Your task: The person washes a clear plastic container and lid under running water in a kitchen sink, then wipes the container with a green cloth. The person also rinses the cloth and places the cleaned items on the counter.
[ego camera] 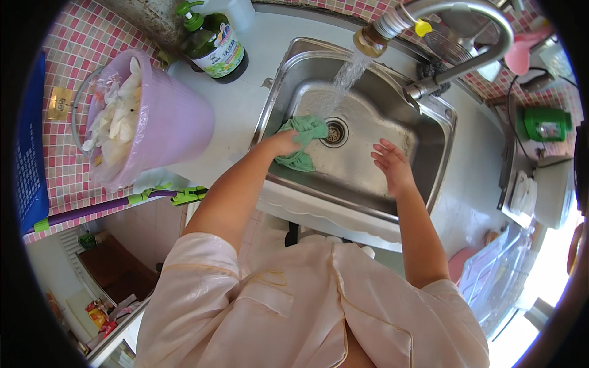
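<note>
Water runs from the faucet in a spray into the stainless steel sink. My left hand grips a wet green cloth at the sink's left side, just left of the drain strainer. The cloth is bunched, with parts hanging above and below my fingers. Over the right part of the basin is my right hand, its fingers spread and nothing in it.
A lilac bucket with a plastic liner and refuse stands left of the sink. Behind it is a green pump bottle. A dark scouring pad lies behind the faucet base. Pink utensils hang at the back right.
</note>
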`<state>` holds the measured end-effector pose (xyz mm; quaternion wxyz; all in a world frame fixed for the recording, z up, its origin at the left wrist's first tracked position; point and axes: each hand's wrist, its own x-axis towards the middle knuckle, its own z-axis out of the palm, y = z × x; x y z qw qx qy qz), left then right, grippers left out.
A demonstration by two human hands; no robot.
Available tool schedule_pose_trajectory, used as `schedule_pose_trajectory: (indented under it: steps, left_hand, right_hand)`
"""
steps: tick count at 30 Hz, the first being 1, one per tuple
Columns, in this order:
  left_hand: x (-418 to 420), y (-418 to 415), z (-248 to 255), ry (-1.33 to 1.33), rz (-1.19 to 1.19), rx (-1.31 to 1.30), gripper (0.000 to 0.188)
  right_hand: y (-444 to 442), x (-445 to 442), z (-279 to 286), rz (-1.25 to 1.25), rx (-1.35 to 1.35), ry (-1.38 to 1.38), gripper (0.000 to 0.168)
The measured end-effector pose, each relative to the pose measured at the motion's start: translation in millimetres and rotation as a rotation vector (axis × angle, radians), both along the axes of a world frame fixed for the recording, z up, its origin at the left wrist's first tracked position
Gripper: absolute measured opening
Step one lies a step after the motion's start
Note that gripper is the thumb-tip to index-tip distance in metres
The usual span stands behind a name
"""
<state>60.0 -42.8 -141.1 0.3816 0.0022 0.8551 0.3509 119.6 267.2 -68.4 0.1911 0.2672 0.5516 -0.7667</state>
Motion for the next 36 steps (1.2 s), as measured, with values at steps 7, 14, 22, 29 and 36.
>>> schedule_pose_trajectory:
  steps: [7,14,22,29,36]
  left_hand:
    - [-11,38,-99,0.052,0.023,-0.526,0.049]
    - [-57,28,-56,0.163,-0.095,-0.217,0.027]
    - [-66,29,94,0.125,0.121,0.376,0.027]
    - [-71,16,138,0.044,0.459,0.771,0.028]
    - [-36,30,112,0.216,0.202,0.377,0.081]
  right_hand:
    - [-22,5,15,0.129,0.034,0.096,0.030]
    - [-11,39,9,0.098,0.158,0.008,0.031]
    - [-85,-24,-9,0.251,0.534,0.521,0.041]
    - [-103,-83,19,0.209,0.294,0.145,0.046]
    - [-108,-101,78,-0.127,-0.258,0.096,0.037]
